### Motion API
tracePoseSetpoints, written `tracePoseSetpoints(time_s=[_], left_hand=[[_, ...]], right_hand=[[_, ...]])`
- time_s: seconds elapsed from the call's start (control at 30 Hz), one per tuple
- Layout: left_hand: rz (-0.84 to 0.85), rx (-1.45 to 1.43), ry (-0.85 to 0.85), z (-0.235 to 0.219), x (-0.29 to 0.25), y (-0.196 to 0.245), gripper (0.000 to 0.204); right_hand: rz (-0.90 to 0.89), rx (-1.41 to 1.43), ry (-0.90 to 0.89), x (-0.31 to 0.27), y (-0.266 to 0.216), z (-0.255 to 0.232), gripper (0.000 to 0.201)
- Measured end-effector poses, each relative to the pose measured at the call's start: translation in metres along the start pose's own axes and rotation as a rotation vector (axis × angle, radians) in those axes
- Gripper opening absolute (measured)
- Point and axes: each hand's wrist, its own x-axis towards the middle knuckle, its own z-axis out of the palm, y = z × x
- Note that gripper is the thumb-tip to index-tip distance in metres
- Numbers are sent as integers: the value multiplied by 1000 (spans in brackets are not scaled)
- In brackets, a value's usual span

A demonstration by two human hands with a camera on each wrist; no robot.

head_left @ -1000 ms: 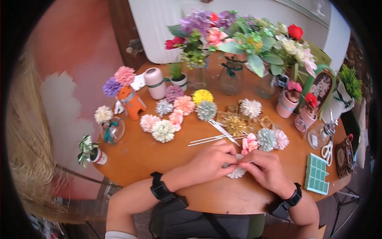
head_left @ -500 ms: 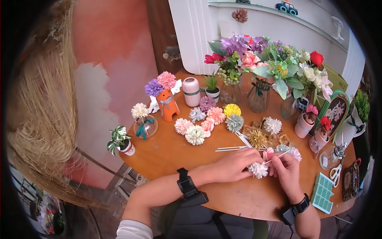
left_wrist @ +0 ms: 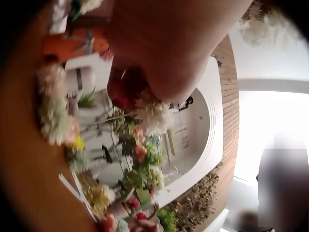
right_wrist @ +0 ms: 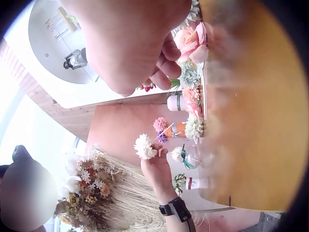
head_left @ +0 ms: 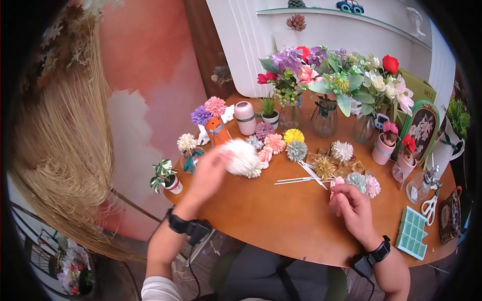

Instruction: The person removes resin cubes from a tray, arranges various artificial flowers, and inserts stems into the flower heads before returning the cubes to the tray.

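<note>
My left hand [head_left: 210, 170] is raised over the left of the table, pinching a white artificial flower [right_wrist: 145, 146] on a thin white stick [right_wrist: 168, 129]. The flower is blurred in the head view and overlaps the orange animal-shaped vase [head_left: 215, 128] and the cream pompom flower [head_left: 252, 172]. In the left wrist view the white flower [left_wrist: 153, 116] shows below the hand. My right hand [head_left: 355, 213] hovers over the table's right side with loosely bent fingers and nothing in them. Close by its fingertips lie a pink rose head [head_left: 337, 183] and a pale blue pompom flower [head_left: 356, 181].
Several white sticks [head_left: 301, 179] lie mid-table beside a gold flower [head_left: 324, 169]. Glass vases of flowers [head_left: 325, 120] stand behind. At right are a mint compartment tray [head_left: 411, 232] and scissors [head_left: 428, 208]. A small potted plant [head_left: 173, 184] stands at the left edge.
My left hand has carried the white flower from beside the right hand, up and to the left. My right hand has let go of the stick and stays at the right. The head view shifted too.
</note>
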Motion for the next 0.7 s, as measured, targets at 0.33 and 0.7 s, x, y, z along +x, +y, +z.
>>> tracePoseSetpoints(time_s=[0.33,0.7], left_hand=[[-242,374,466,-147,44,-25,44],[-222,697,403,-131,47,-55,48]], right_hand=[[-26,-59,17,0,-1,1,17],[-56,-87,-3,0,-6,-1,19]])
